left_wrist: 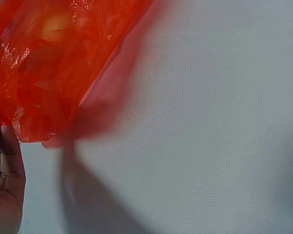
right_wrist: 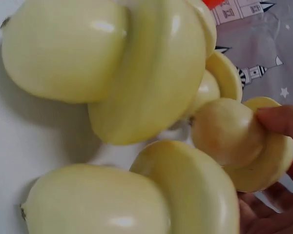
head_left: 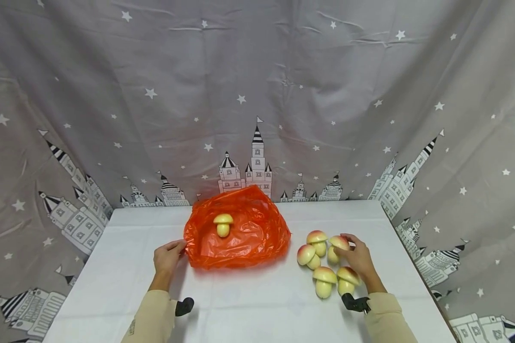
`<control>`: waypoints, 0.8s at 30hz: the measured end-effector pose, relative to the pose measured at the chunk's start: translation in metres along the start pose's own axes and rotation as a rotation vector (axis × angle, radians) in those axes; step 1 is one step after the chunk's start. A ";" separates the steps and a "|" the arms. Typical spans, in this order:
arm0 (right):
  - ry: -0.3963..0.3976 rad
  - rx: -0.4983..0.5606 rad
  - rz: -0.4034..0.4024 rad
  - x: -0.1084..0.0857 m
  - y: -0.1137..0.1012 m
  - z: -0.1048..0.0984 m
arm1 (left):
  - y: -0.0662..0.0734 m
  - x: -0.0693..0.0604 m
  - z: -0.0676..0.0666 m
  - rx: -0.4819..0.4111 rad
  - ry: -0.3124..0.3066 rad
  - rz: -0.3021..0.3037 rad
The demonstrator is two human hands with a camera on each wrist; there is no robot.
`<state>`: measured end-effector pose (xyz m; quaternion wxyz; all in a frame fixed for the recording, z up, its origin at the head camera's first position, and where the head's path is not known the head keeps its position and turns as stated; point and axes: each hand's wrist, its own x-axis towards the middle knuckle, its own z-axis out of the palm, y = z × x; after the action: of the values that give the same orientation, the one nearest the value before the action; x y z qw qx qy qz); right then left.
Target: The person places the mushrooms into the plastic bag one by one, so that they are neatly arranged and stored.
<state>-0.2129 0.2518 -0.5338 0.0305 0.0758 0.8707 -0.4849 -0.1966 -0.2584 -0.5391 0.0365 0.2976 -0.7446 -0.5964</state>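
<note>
A red plastic bag (head_left: 240, 243) lies spread on the white table with its mouth wide, one yellow mushroom (head_left: 223, 225) in it. At its left edge my left hand (head_left: 168, 259) pinches the bag's rim; the left wrist view shows the fingers (left_wrist: 9, 165) against the red plastic (left_wrist: 53, 63). On the right, my right hand (head_left: 358, 259) grips the cap of a red-and-yellow mushroom (head_left: 333, 257). In the right wrist view thumb and fingers hold that mushroom (right_wrist: 229, 131) from both sides. Several similar mushrooms (head_left: 324, 282) stand close around it on the table.
A white cloth (head_left: 240, 314) covers the table. Behind it and at both sides hangs a grey curtain (head_left: 176, 62) with printed stars and castles. The table's right edge runs beyond my right forearm.
</note>
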 end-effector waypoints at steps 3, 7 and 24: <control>0.034 0.020 -0.025 0.002 -0.006 0.000 | -0.001 0.002 0.002 -0.017 0.005 -0.007; 0.064 0.039 -0.053 0.003 -0.015 0.002 | -0.002 0.003 0.002 -0.021 0.001 -0.011; -0.004 0.113 -0.174 0.012 -0.050 0.014 | -0.001 0.002 0.000 0.001 -0.009 0.002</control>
<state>-0.2329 0.2157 -0.5008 -0.0141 0.0006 0.8452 -0.5343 -0.1980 -0.2593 -0.5403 0.0335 0.2942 -0.7453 -0.5974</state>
